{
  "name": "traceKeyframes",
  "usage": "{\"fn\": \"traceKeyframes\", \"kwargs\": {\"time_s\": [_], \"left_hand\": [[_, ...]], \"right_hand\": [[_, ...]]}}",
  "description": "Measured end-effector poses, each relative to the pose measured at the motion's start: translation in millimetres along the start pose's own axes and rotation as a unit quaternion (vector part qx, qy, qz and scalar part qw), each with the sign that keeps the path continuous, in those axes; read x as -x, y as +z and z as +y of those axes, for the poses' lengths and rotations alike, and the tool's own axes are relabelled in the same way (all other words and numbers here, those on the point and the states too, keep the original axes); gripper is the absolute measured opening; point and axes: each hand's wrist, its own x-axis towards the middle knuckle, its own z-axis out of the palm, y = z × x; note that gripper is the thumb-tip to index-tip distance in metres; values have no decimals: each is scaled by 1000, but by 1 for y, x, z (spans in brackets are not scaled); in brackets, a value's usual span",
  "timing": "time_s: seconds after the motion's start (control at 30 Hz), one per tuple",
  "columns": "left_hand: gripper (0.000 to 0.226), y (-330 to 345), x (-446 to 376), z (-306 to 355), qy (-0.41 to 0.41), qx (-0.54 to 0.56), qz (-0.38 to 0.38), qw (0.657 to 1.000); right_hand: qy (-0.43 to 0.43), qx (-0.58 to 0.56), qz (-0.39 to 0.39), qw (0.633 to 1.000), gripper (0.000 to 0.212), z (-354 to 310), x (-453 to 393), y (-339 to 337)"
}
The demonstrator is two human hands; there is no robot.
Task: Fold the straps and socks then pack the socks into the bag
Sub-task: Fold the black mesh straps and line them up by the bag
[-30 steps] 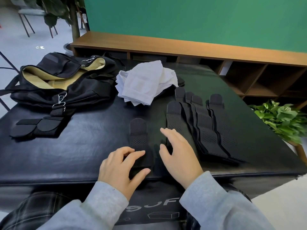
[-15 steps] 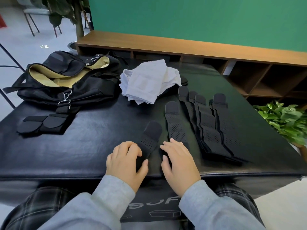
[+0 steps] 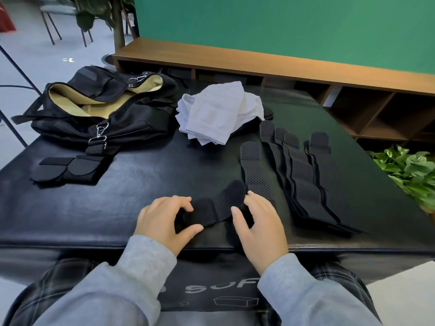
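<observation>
A black perforated strap (image 3: 219, 204) lies half folded near the front edge of the black table (image 3: 146, 184). My left hand (image 3: 162, 220) grips its folded near end between thumb and fingers. My right hand (image 3: 259, 222) holds the strap's other side, thumb on top. Several flat black straps (image 3: 303, 175) lie in a row to the right. Folded straps (image 3: 66, 169) sit at the left. White socks (image 3: 219, 114) are heaped at the back. The black bag (image 3: 101, 109) with tan lining lies open at the back left.
A low wooden shelf (image 3: 282, 64) runs behind the table under a green wall. A leafy plant (image 3: 409, 170) stands off the table's right edge. Chairs and a potted tree stand far left. My knees are under the front edge.
The strap has been folded over and turned from upright to slanting right. Both hands have closed in on it, and the left thumb now pinches the folded end.
</observation>
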Motion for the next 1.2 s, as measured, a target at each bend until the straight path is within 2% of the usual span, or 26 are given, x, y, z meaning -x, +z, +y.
{"fn": "traceKeyframes", "kwargs": {"time_s": [0.13, 0.27, 0.37, 0.5, 0.7, 0.87, 1.0, 1.1, 1.2], "left_hand": [[49, 2, -1, -4, -45, 10, -6, 999], [52, 2, 0, -1, -41, -5, 1, 999], [52, 0, -1, 4, -60, -11, 6, 998], [57, 0, -1, 5, -53, -5, 12, 999], [64, -3, -1, 9, -39, -24, 4, 999], [75, -6, -2, 12, -40, -47, -39, 997], [70, -6, -2, 13, -31, -77, -47, 995], [66, -5, -2, 15, -24, -86, -35, 995], [60, -4, -1, 15, -17, -84, -22, 996]], "right_hand": [[-56, -27, 80, 995, 36, -11, -4, 5], [-143, -46, 78, 986, 26, -19, -6, 13], [-175, -45, 40, 983, 23, -18, -3, 21], [-168, -45, -18, 985, 26, -14, 2, 23], [-149, -59, -60, 985, 29, -15, 0, 19], [-136, -44, -125, 982, 48, -17, -3, 16], [-167, 13, -183, 969, 65, -21, -4, 16], [-147, -1, -199, 969, 60, -23, -5, 15], [-67, -89, -199, 974, 50, -28, -7, 10]]}}
